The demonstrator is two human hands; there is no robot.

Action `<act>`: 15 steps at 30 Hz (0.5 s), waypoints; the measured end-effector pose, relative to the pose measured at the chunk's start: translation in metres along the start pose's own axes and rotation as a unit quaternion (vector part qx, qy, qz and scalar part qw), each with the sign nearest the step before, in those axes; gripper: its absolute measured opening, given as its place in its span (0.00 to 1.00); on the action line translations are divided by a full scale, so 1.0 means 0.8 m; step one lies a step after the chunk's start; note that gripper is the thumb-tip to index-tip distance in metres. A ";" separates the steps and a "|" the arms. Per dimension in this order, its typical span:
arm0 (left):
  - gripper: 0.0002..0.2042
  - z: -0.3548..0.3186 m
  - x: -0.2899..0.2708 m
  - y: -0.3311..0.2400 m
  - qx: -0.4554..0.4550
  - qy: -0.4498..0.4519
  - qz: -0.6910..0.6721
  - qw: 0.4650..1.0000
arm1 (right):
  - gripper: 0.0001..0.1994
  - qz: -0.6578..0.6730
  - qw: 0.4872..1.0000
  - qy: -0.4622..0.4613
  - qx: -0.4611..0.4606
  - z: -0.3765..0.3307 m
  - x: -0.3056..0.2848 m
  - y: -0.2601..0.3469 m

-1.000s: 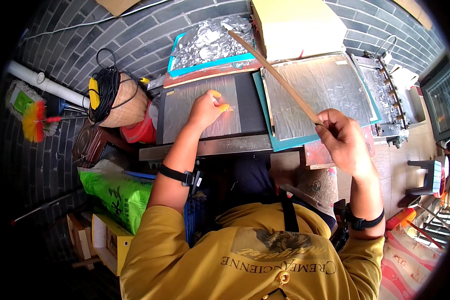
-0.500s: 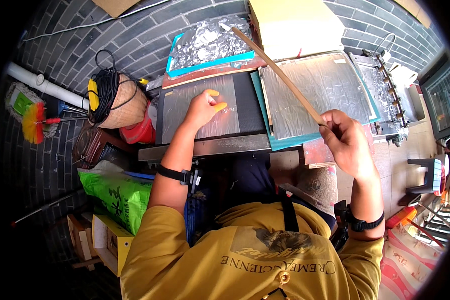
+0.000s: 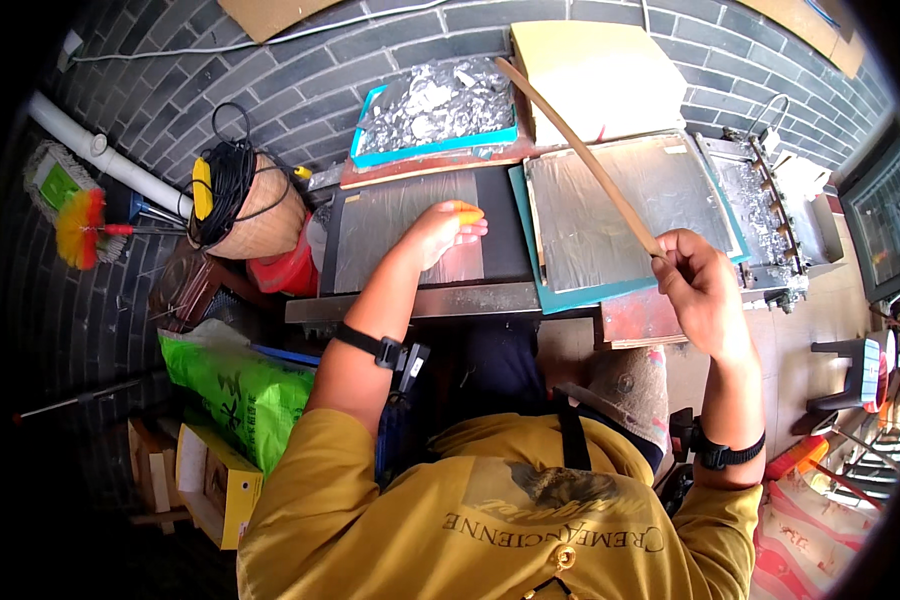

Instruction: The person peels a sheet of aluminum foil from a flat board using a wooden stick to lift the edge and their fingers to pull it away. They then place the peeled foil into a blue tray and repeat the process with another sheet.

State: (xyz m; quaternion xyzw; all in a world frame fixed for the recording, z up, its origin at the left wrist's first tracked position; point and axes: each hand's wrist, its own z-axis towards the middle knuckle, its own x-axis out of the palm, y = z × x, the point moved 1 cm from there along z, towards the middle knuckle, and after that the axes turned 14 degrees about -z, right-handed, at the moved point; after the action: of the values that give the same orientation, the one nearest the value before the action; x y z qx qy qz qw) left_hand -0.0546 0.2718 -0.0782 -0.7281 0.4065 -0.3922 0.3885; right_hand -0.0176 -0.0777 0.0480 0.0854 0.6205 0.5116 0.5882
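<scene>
My right hand (image 3: 698,290) grips the near end of a long, thin wooden stick (image 3: 590,165), which slants up and left above a stack of silvery foil sheets (image 3: 670,190). That stack lies on a teal board (image 3: 580,296). My left hand (image 3: 445,236) is over another silvery sheet (image 3: 375,235) on a black mat (image 3: 500,215). Its fingers are loosely stretched out with nothing visible in them, and an orange-yellow cover shows on a fingertip. Whether the hand touches the sheet I cannot tell.
Behind the mat sits a blue tray (image 3: 435,150) heaped with crumpled silvery scraps. A pale yellow block (image 3: 600,80) stands behind the foil stack. To the right is a metal frame (image 3: 770,210) with flakes on it. A basket with black cable (image 3: 235,195) stands at the left.
My left hand has moved right across the mat, and its thumb and finger are no longer held apart in front. My right hand still holds the stick. The view has shifted slightly.
</scene>
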 end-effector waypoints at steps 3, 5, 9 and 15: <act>0.10 -0.022 -0.013 0.001 0.112 -0.038 0.031 0.992 | 0.02 0.023 1.000 -0.016 0.007 0.003 -0.020 -0.014; 0.10 -0.044 -0.027 0.004 0.198 -0.101 0.075 0.972 | 0.02 0.039 0.997 -0.021 0.058 0.000 -0.042 -0.029; 0.11 -0.081 -0.085 0.035 0.342 -0.254 0.249 0.870 | 0.03 0.046 0.986 -0.083 0.135 -0.007 -0.088 -0.073; 0.16 -0.122 -0.132 0.072 0.406 -0.369 0.430 0.717 | 0.10 -0.145 0.951 -0.222 0.159 -0.013 -0.127 -0.250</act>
State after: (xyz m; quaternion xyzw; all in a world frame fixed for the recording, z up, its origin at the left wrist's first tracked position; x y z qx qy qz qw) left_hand -0.1958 0.3211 -0.1177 -0.3340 0.3019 -0.0110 0.8928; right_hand 0.1029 -0.2471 -0.0359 0.1980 0.5534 0.2837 0.7577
